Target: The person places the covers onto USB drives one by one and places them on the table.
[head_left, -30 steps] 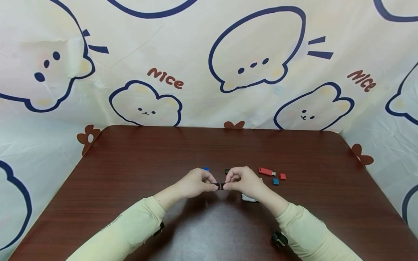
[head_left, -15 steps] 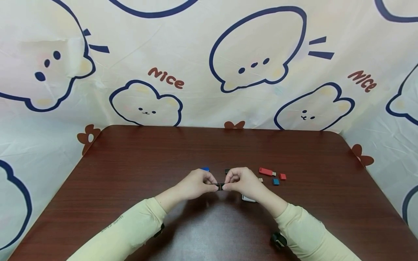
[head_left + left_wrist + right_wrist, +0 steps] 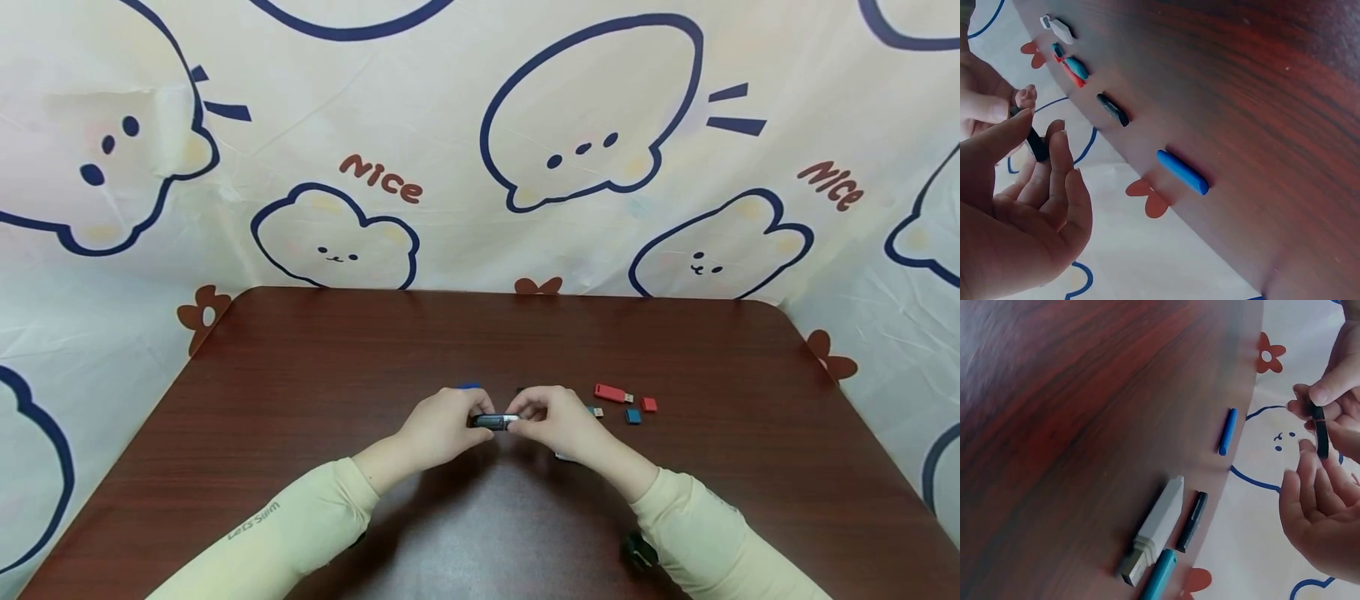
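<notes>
In the head view my left hand [image 3: 442, 429] and right hand [image 3: 558, 423] meet above the table around a small black USB flash drive [image 3: 492, 422]. The left thumb and fingers pinch its left end. The right thumb and fingertips pinch its right end, which looks paler there. From the right wrist, the drive [image 3: 1322, 439] is a slim black stick with a thin reddish line, and a fingertip covers each end. The left wrist view also shows it [image 3: 1036, 144] between both hands.
Beyond the hands lie a blue stick-shaped piece [image 3: 1182, 172], a black one [image 3: 1192, 522], a white USB drive [image 3: 1161, 515] and a teal one [image 3: 1159, 575]. A red USB drive [image 3: 612, 393], red cap [image 3: 649, 405] and blue cap [image 3: 633, 417] lie right on the brown table [image 3: 337, 350].
The black drive has shifted slightly left and turned, showing a longer glossy face. The reddish band between the thumbs is no longer visible in the head view. Both hands still hold it.
</notes>
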The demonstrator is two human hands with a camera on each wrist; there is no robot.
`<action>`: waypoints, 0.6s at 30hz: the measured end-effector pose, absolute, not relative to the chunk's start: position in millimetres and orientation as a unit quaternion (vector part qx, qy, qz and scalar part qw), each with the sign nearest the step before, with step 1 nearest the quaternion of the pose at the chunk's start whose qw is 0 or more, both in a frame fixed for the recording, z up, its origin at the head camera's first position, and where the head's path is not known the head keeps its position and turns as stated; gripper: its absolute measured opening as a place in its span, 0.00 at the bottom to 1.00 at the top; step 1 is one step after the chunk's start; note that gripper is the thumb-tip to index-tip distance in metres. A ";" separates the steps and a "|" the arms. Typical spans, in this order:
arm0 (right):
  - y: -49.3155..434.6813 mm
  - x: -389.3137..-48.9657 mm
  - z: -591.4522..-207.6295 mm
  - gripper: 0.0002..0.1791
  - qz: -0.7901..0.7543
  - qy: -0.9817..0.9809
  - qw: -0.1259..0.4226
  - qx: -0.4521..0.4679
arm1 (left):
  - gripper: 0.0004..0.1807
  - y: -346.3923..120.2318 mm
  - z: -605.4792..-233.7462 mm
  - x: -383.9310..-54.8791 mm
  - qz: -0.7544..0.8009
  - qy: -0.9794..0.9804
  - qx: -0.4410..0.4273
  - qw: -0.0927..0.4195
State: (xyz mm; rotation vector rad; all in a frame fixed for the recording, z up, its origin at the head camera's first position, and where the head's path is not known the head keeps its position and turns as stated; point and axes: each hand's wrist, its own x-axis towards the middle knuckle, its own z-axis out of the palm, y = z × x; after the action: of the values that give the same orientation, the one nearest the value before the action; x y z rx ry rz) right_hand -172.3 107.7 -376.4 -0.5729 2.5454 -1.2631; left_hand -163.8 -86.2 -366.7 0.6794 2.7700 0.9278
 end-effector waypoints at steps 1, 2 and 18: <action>106.8 -171.1 -375.9 0.04 -0.415 0.879 0.109 -0.208 | 0.06 -86.5 -366.6 -163.6 0.307 0.922 0.226 0.071; 105.7 -169.8 -375.1 0.05 -0.398 0.886 0.098 -0.217 | 0.06 -86.7 -366.6 -163.3 0.305 0.923 0.225 0.070; 90.4 -163.5 -374.3 0.04 -0.275 0.936 0.033 -0.219 | 0.07 -90.7 -374.4 -160.9 0.239 0.942 0.236 -0.004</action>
State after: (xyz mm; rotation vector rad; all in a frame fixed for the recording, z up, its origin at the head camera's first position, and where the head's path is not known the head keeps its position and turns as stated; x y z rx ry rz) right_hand -163.5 90.4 -374.3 -0.6730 2.8784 -0.8469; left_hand -160.9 -90.7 -374.4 0.7422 2.9668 0.7540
